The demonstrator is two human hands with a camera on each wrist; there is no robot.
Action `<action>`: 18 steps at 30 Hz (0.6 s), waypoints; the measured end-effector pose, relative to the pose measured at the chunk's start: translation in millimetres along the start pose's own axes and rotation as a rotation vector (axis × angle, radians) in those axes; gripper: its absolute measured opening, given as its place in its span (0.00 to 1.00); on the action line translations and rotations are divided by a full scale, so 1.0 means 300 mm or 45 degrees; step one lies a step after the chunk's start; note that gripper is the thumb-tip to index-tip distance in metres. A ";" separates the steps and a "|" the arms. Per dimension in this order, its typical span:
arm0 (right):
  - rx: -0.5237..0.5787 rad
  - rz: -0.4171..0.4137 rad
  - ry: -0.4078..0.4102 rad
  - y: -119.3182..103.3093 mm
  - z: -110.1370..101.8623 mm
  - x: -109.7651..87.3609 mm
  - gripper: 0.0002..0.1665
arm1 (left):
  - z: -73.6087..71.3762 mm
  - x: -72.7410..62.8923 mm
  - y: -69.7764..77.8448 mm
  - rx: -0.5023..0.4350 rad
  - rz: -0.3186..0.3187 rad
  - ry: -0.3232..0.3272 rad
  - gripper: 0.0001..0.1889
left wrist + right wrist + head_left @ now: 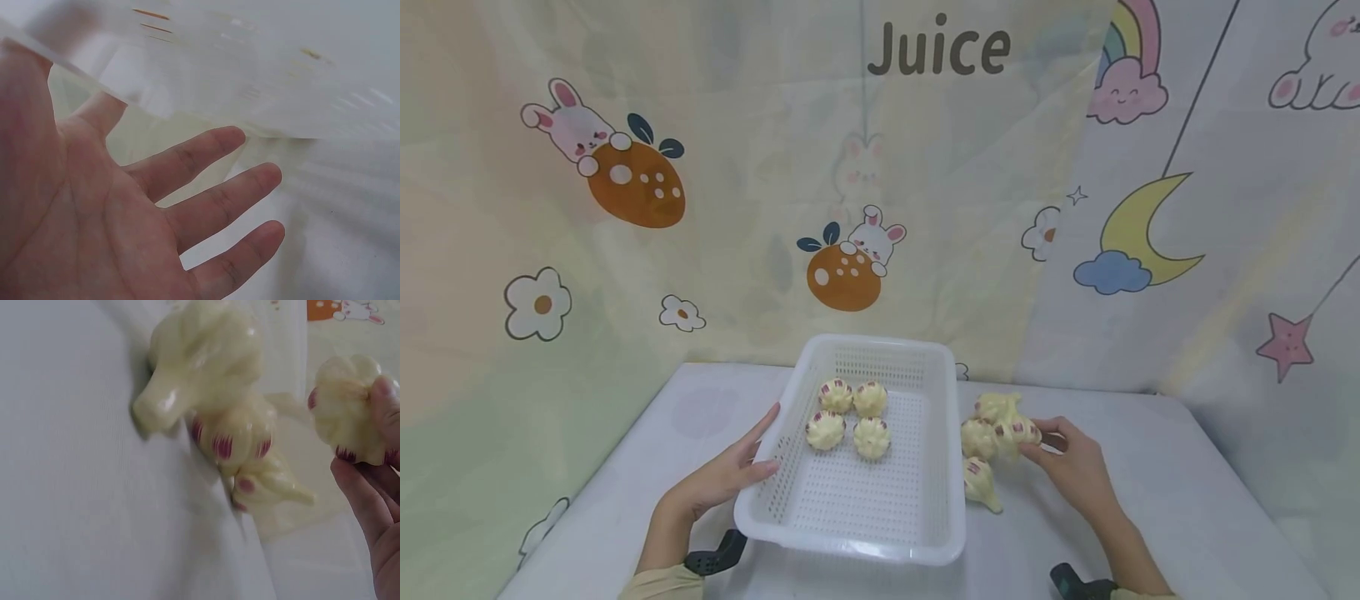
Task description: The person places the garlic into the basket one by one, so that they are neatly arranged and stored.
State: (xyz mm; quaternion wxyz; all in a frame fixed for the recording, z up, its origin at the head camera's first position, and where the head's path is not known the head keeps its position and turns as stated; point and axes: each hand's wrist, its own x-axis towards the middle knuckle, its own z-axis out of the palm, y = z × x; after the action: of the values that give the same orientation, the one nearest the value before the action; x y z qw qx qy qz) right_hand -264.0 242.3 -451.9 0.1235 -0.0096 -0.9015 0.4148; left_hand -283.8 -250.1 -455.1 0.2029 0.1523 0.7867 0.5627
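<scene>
A white perforated plastic basket (pixel 917 467) stands tilted at the middle of the table, with several cream garlic bulbs (pixel 872 438) with purple streaks inside its far left part. At its left side my left hand (pixel 726 475) grips the rim, thumb over the edge; in the left wrist view three fingers (pixel 219 206) stretch out under the basket wall (pixel 206 75). My right hand (pixel 1075 462) pinches a garlic bulb (pixel 344 412) between thumb and fingers, to the right of the basket. Close by lie three more bulbs, the nearest garlic bulb (pixel 978 479) beside the basket wall.
The table (pixel 1150 500) has a white cover. Behind it hangs a curtain (pixel 745 250) printed with rabbits, flowers and a moon. Dark wrist devices (pixel 718 554) sit on both wrists.
</scene>
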 end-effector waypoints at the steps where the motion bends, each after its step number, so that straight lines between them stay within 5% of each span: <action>1: 0.037 0.030 -0.019 -0.009 -0.002 -0.002 0.30 | 0.000 0.000 -0.001 -0.002 0.000 0.000 0.45; 9: 0.251 0.139 -0.150 -0.098 0.005 -0.019 0.33 | -0.005 -0.018 -0.003 0.004 -0.017 0.019 0.43; 18: 0.330 0.095 -0.190 -0.181 0.028 -0.049 0.30 | 0.011 -0.020 0.009 0.048 -0.004 0.022 0.40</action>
State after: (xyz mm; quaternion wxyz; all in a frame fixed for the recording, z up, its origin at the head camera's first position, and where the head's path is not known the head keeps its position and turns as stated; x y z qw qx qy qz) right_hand -247.1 198.8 -419.5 0.0408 0.0041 -0.8460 0.5316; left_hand -277.0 -249.2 -452.7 0.1941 0.1500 0.7991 0.5488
